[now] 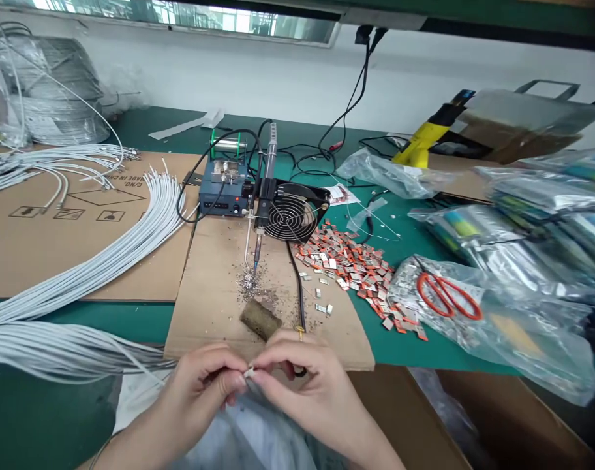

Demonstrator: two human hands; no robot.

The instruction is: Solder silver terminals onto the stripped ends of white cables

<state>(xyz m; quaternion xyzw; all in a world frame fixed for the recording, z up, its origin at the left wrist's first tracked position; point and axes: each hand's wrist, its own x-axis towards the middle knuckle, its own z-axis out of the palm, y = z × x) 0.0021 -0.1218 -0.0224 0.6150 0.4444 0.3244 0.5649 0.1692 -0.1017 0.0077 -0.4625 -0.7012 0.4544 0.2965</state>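
Observation:
Close to the front edge of the bench, my left hand [199, 385] and my right hand [310, 372] meet fingertip to fingertip. Between them they pinch a small white piece [249, 373], mostly covered by the fingers; its exact kind cannot be made out. Just beyond lies a brown, worn sponge-like block [261, 318] on a cardboard sheet [204, 287]. Past it a soldering iron [265, 209] stands tip down in a holder over scattered solder bits. A few loose small metal connectors [321, 308] lie to the right of the block.
Behind are a blue soldering station [222, 196], a solder spool [228, 145] and a black fan [290, 215]. White cables [131, 241] cover the left. To the right lie a pile of orange-and-metal pieces [351, 261], orange-handled scissors [447, 297], plastic bags [537, 346] and a yellow tool [425, 140].

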